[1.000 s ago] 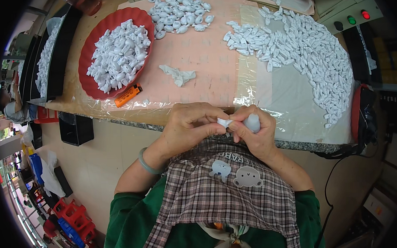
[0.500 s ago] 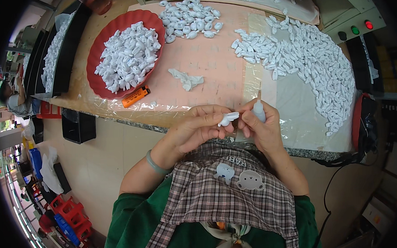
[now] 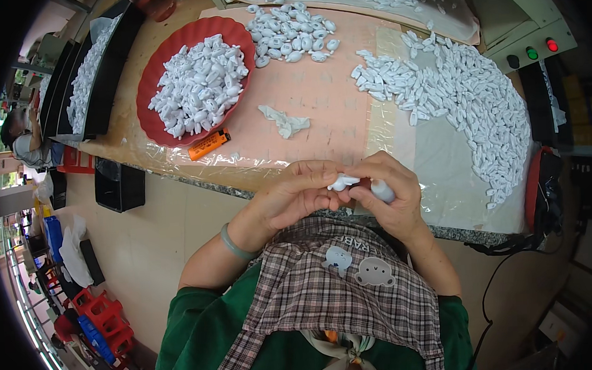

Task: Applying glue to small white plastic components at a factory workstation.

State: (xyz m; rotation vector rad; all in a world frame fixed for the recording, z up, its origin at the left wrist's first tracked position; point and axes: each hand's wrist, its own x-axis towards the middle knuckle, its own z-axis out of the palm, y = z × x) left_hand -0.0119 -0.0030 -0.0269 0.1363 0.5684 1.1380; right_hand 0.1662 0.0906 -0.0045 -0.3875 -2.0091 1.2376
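Observation:
Above the table's near edge, my left hand point(image 3: 284, 197) pinches a small white molded piece point(image 3: 342, 182) between thumb and fingers. My right hand point(image 3: 404, 203) is close beside it, its thumb and forefinger tips at the piece's right end. Tucked in the right hand is a small whitish squeeze bottle point(image 3: 383, 191), tilted, its nozzle tip not clearly visible. Beyond my hands a crumpled white tissue point(image 3: 284, 121) lies on the pink sheet point(image 3: 325, 106). A heap of slim white pieces point(image 3: 462, 89) spreads to the right, and rounded white pieces point(image 3: 293, 34) are grouped at the back.
A red scalloped bowl point(image 3: 147, 102) heaped with white pieces stands at left, an orange block with a black end point(image 3: 209, 144) near it. Black trays point(image 3: 107, 88) of white parts line the left. A panel with lit buttons point(image 3: 532, 53) is at back right. Another person point(image 3: 26, 142) sits far left.
My right hand has closed in on the white piece, fingertips now at its end. The bottle has tipped over, and its upright nozzle no longer shows. The view has shifted slightly.

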